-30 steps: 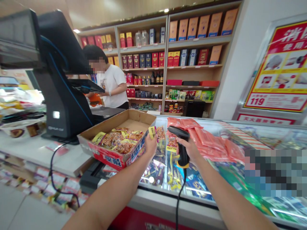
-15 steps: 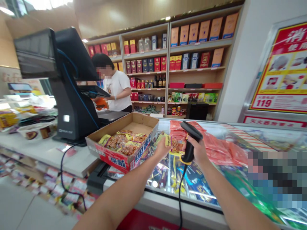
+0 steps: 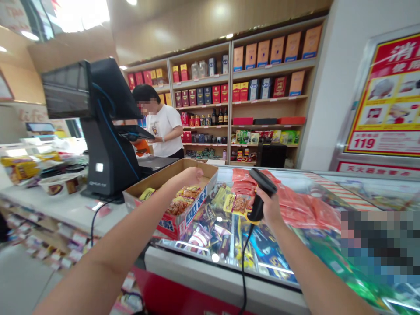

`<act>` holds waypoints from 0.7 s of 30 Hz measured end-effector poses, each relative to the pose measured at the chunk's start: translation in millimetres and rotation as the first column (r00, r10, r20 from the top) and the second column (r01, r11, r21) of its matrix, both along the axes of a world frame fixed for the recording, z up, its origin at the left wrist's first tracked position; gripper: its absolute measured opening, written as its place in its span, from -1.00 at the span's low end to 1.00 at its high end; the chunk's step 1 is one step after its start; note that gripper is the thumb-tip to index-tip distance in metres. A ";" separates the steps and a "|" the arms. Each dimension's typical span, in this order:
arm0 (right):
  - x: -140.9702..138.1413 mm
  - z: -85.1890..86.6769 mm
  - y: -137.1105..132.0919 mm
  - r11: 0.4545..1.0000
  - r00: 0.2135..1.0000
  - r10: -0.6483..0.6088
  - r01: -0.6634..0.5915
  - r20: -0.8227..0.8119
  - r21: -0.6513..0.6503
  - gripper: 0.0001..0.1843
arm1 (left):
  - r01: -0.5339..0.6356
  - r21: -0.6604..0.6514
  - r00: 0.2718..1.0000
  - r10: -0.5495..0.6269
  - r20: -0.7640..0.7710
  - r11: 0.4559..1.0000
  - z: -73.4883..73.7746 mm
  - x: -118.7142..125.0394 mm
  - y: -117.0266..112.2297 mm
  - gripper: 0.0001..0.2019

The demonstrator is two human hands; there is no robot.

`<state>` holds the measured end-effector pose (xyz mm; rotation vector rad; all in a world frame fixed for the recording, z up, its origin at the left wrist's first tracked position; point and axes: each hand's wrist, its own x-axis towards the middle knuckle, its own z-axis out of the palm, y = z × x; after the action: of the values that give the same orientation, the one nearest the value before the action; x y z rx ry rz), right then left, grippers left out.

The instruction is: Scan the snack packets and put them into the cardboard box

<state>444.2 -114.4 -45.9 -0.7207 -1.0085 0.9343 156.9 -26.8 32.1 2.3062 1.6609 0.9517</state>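
the right hand (image 3: pixel 271 208) wraps firmly around a black handheld barcode scanner (image 3: pixel 258 197), its black cable (image 3: pixel 243 249) hanging down, above flat salmon-pink plastic snack packets (image 3: pixel 295 203). the left hand (image 3: pixel 190 176) hangs over an open red-printed cardboard box (image 3: pixel 173 225), fingers curled narrowly; whether they hold anything, i cannot tell. yellow-wrapped snack packets (image 3: pixel 183 202) lie inside the box, beside a glass-topped display freezer (image 3: pixel 223 262).

Bare left forearm (image 3: pixel 121 234) and bare right forearm (image 3: pixel 311 267), smooth and unmarked, broad at the bottom edge of the head view, tapering narrower toward the hands; left hand (image 3: pixel 189 176) and right hand (image 3: pixel 269 208) equally bare, with slim fingers (image 3: pixel 196 173), skin uncovered all the way down both arms to the frame edge.
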 end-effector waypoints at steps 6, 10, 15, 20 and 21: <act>-0.7 0.9 0.2 1.000 1.000 -0.006 0.006 0.003 -0.008 -0.68 | -0.180 -0.387 0.840 -0.064 -0.540 0.904 -20.6 -46.7 31.5 -0.36; -0.9 0.5 0.9 1.000 1.000 -0.011 0.011 -0.026 -0.011 -0.70 | -0.244 -0.299 0.792 0.012 -0.610 0.922 -20.4 -41.0 26.6 -0.72; -1.9 1.6 -0.3 1.000 1.000 0.003 -0.002 0.009 -0.024 -0.70 | -0.202 -0.249 0.870 0.057 -0.489 0.947 -9.6 -30.0 10.3 -0.74; -2.8 2.4 -2.8 1.000 1.000 -0.003 0.003 0.029 -0.020 -0.69 | -0.104 0.044 0.939 0.113 -0.324 0.994 19.1 -14.3 -15.5 -0.80; -3.0 2.3 -3.1 1.000 1.000 -0.002 0.002 0.031 -0.018 -0.69 | -0.106 0.117 0.960 0.133 -0.248 0.987 24.9 -8.3 -21.7 -0.81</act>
<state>441.2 -117.5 -43.5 -0.7533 -1.0273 0.9343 148.6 -48.5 57.0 2.5122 1.9119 0.8061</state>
